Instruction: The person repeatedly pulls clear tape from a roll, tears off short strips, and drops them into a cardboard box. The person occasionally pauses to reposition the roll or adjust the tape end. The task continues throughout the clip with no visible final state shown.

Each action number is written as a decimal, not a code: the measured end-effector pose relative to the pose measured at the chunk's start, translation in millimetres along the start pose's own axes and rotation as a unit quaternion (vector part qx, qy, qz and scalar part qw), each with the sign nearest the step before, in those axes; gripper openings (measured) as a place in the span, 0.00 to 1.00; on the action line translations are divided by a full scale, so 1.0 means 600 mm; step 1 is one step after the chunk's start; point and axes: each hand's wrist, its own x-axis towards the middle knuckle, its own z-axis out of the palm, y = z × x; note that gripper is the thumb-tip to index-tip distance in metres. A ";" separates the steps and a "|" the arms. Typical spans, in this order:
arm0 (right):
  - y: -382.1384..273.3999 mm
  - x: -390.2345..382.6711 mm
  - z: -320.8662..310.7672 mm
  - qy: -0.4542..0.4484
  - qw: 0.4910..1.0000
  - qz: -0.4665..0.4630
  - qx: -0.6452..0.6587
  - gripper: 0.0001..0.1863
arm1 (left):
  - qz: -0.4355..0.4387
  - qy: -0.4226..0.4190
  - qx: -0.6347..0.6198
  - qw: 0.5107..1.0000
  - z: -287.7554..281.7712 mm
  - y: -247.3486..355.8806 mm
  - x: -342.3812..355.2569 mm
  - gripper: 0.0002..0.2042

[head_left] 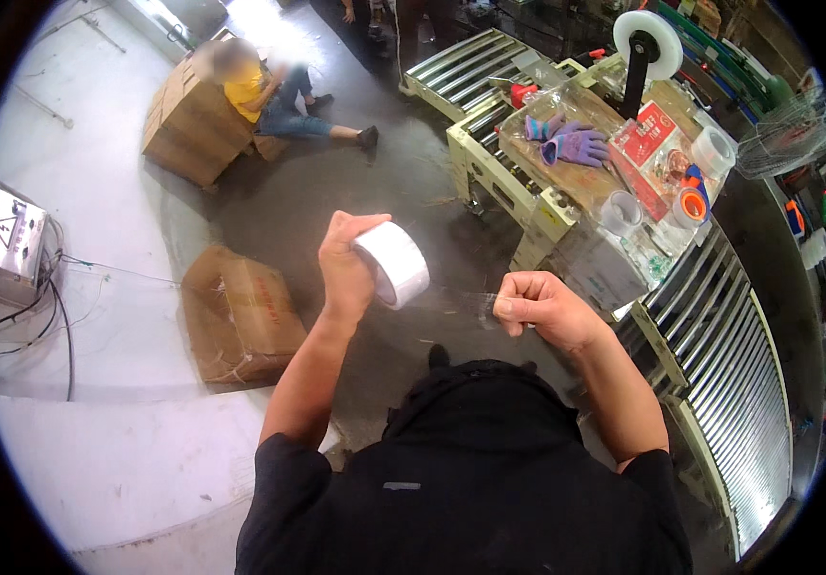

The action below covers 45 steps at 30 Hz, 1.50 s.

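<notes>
A roll of clear packing tape [407,261] is in my left hand [344,259], with the fingers hooked into its core and the thumb over the top edge. From the roll a see-through strip of tape [459,299] stretches across to my right hand [544,309]. The fingers of that hand are closed, pinching the strip's free end between thumb and forefinger. Both hands are raised in front of my chest, above the grey floor, a short way apart.
To the right a roller conveyor [715,335] runs beside a packing table with purple gloves [574,144], tape rolls [621,213] and an orange-cored tape dispenser [691,205]. An open cardboard box [258,311] stands at left. Beyond it a person in yellow [245,91] sits against stacked cartons [193,125].
</notes>
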 end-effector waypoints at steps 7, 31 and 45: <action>0.007 0.001 0.008 0.002 1.000 -0.014 0.005 0.08 | -0.153 0.034 -0.074 0.985 -0.006 -0.008 -0.014 0.17; 0.080 -0.013 -0.029 0.045 0.999 -0.005 0.006 0.10 | -0.456 0.162 -0.571 0.663 -0.032 -0.007 -0.006 0.12; 0.087 0.006 -0.053 0.241 0.912 -0.124 -0.308 0.36 | -0.453 0.105 -0.569 0.679 0.018 0.083 0.045 0.08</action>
